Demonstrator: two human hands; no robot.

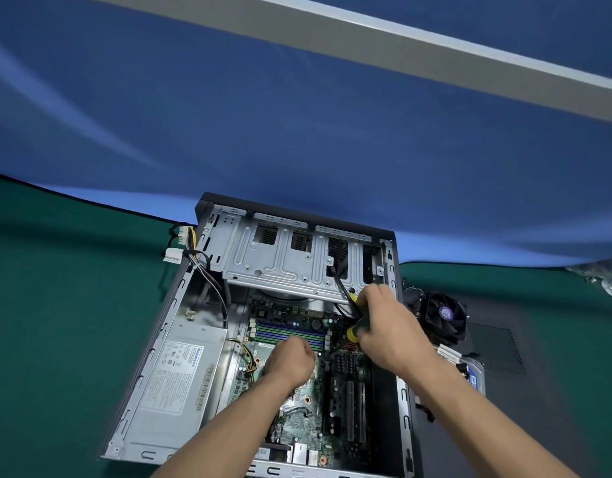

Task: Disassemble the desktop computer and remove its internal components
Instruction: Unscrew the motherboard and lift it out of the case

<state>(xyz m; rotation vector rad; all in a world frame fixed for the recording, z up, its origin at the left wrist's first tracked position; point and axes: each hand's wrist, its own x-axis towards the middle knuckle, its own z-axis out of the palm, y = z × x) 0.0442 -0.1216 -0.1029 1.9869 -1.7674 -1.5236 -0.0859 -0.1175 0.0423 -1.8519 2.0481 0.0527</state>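
Desktop computer case (180, 339) lies open on its side on the green mat (56, 322), long axis running near to far, slightly tilted left at the far end. Motherboard (308, 422) sits flat in the middle, power supply (180, 377) on the left, empty drive cage (283, 260) at the far end.

Right hand (389, 326) grips a screwdriver (353, 331) with a yellow and dark handle, over the board's far right corner, near a black cable (339, 284) dropping from the cage. Tip hidden behind the fingers; cannot tell which screw it meets, if any.

Left hand (290, 360) is curled into a loose fist over the board centre, just near of the RAM slots (290, 334). Whether it holds anything: cannot tell, palm faces down.

Key relation: the work point lies far and right of the left hand, directly under the right, so the right hand is nearer. Probably a motherboard screw step.

Outside the case on the right: cooler fan (442, 313) and a hard drive (473, 374), partly hidden by the right forearm. Case's near edge is cut off.
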